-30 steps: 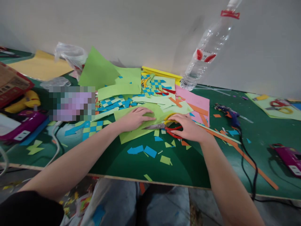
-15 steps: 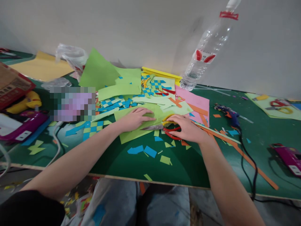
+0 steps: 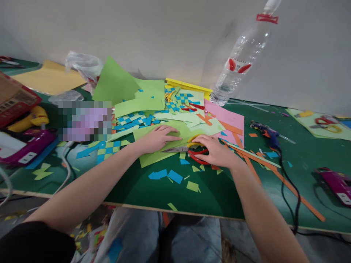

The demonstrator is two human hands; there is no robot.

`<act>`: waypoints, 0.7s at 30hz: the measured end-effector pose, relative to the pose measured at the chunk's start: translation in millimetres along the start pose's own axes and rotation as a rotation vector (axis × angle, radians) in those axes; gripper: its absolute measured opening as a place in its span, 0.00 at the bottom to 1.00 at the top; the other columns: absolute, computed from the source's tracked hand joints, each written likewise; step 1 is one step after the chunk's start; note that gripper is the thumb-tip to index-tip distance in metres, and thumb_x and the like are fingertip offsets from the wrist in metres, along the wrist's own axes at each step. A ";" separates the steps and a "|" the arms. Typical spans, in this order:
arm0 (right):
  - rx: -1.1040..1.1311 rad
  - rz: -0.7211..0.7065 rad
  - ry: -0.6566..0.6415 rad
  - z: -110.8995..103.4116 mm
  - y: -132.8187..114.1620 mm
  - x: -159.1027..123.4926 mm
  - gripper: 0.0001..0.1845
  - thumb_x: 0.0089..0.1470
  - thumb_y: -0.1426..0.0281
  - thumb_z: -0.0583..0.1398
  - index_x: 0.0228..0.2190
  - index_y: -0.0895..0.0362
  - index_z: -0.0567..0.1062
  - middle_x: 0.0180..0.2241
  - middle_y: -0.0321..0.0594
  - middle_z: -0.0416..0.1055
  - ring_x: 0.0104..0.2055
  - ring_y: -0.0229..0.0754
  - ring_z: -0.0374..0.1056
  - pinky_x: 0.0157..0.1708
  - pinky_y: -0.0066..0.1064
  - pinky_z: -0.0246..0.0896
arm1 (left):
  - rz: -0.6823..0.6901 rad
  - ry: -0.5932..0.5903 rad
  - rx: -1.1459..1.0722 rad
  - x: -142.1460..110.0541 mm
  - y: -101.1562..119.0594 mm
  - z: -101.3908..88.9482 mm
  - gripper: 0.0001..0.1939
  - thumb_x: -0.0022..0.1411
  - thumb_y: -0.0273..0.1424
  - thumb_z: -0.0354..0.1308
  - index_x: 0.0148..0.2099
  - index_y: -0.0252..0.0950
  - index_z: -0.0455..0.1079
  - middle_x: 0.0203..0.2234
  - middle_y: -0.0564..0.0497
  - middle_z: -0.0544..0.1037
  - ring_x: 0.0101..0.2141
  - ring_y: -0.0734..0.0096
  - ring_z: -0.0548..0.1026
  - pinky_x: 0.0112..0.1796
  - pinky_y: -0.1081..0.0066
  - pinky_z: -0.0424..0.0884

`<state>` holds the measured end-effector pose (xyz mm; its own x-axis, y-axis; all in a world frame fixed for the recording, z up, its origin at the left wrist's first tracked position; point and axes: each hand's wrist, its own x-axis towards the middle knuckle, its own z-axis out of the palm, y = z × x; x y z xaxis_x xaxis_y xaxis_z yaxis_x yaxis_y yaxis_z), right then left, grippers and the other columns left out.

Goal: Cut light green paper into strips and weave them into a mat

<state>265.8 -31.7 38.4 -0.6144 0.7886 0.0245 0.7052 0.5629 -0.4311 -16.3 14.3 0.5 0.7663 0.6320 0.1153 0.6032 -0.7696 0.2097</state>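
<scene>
My left hand (image 3: 156, 138) lies flat, fingers stretched out, on a light green paper sheet (image 3: 153, 155) in the middle of the green table (image 3: 219, 193). My right hand (image 3: 215, 149) rests over the red and yellow handles of a pair of scissors (image 3: 189, 149), fingers curled on them. The scissor blades point left across the green sheet toward my left hand. Blue and green paper scraps (image 3: 175, 176) lie just in front of both hands.
Woven blue-green paper squares (image 3: 131, 119) and loose sheets pile up behind my hands. A clear plastic bottle (image 3: 241, 60) leans on the wall. A glue gun (image 3: 267, 132) with a black cord, orange strips (image 3: 290, 184), purple devices (image 3: 336, 182) and a second pair of scissors (image 3: 326, 123) lie to the right.
My right hand and the scissors have slid a little to the left along the green sheet. My left hand stays in place.
</scene>
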 end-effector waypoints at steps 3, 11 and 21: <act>-0.010 -0.013 -0.002 1.6 -1.5 0.3 0.21 0.56 0.58 0.61 0.50 0.51 0.71 0.54 0.44 0.70 0.54 0.53 0.65 0.54 0.49 0.57 | 0.008 0.002 0.008 0.0 -0.6 0.7 0.29 0.66 0.19 0.44 0.62 0.50 0.66 0.62 0.52 0.64 0.61 0.60 0.59 0.61 0.53 0.54; -0.014 -0.023 -0.019 0.8 1.1 -1.0 0.20 0.57 0.59 0.61 0.50 0.49 0.71 0.55 0.42 0.69 0.55 0.53 0.64 0.55 0.50 0.56 | 0.014 0.011 0.002 -0.6 -1.2 1.3 0.29 0.66 0.19 0.42 0.62 0.49 0.66 0.62 0.53 0.64 0.61 0.60 0.58 0.61 0.53 0.55; -0.012 -0.013 -0.031 8.2 -6.6 1.3 0.22 0.57 0.57 0.59 0.51 0.51 0.70 0.54 0.45 0.69 0.52 0.54 0.64 0.52 0.48 0.60 | 0.016 0.010 0.031 -0.7 -2.9 2.9 0.28 0.66 0.21 0.45 0.63 0.50 0.65 0.62 0.52 0.64 0.61 0.60 0.59 0.61 0.54 0.56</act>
<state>257.4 -36.4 33.8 -0.6341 0.7733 0.0018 0.7013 0.5760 -0.4199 -17.9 15.8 -3.1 0.7738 0.6203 0.1282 0.5974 -0.7820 0.1780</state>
